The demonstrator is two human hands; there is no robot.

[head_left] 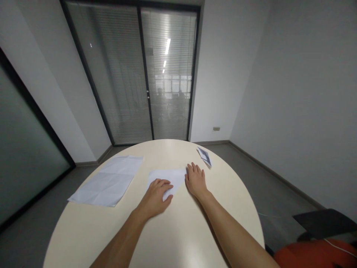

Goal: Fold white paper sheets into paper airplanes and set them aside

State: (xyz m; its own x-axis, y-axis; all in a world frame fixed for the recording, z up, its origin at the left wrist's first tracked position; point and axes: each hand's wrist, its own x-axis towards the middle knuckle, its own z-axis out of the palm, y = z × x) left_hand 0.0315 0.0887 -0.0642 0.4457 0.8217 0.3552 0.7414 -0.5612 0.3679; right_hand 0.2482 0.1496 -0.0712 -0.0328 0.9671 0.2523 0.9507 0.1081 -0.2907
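A round cream table point(161, 238) bears a creased sheet point(110, 180), a smaller paper point(176, 177) and a folded paper point(205, 156).

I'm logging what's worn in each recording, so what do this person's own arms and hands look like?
The left forearm and right forearm are bare down to the picture's lower edge, with no sleeves in view. The left hand and right hand are ungloved. No watch, bracelet or cable shows; tiny markings would be too small to tell.

Two sheets point(111, 180) point(175, 176) and one folded paper point(205, 155) are in view. There are two hands point(156, 195) point(196, 180) and one table point(164, 242).
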